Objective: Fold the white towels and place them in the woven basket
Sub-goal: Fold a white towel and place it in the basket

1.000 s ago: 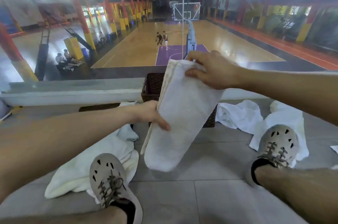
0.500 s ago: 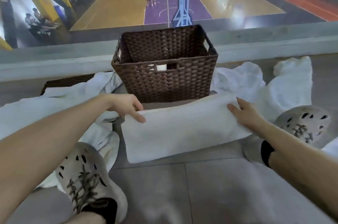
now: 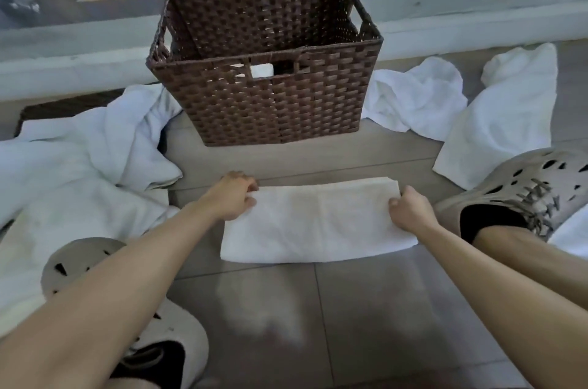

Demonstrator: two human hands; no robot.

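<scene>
A folded white towel (image 3: pixel 318 223) lies flat on the grey tiled floor between my feet. My left hand (image 3: pixel 234 196) grips its far left corner with curled fingers. At the right end my right hand (image 3: pixel 410 209) holds the towel's edge the same way. The brown woven basket (image 3: pixel 267 102) stands just beyond the towel, upright, and a bit of white cloth shows through its handle slot. Its inside is mostly hidden from here.
Crumpled white towels lie left of the basket (image 3: pixel 79 159) and to its right (image 3: pixel 416 96), with another (image 3: pixel 502 115) by my right shoe (image 3: pixel 521 188). My left shoe (image 3: pixel 105 267) is near the bottom left. A low concrete ledge (image 3: pixel 477 16) runs behind the basket.
The towel, held up in the air a second ago, now lies flat on the floor. Both hands came down with it and curl onto its ends. The view has tipped down toward the basket.
</scene>
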